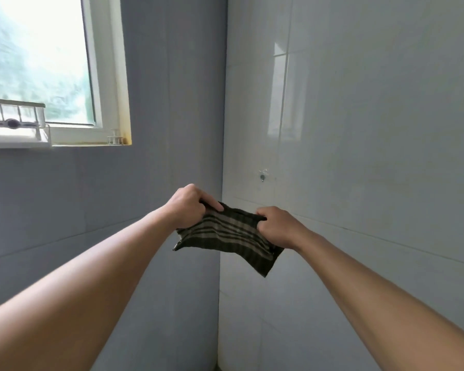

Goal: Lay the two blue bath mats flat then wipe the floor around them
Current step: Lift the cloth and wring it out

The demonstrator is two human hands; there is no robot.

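– Cloth (227,235), dark with pale stripes: where is it held?
– It is held up in mid-air before the corner (221,156) where two tiled walls meet, and is stretched between both hands. Its upper left edge is gripped by the clenched left hand (189,207), its upper right edge by the clenched right hand (277,227).
– Surroundings noted?
– A window (38,60) is seen upper left, with a white wire rack (22,121) at its sill. A small metal fitting (263,178) is fixed to the right wall above the cloth.
– Orientation?
– The long axis is run left to right, dipped slightly toward the right; the stripes are aligned with it. The lower right corner is left hanging loose.
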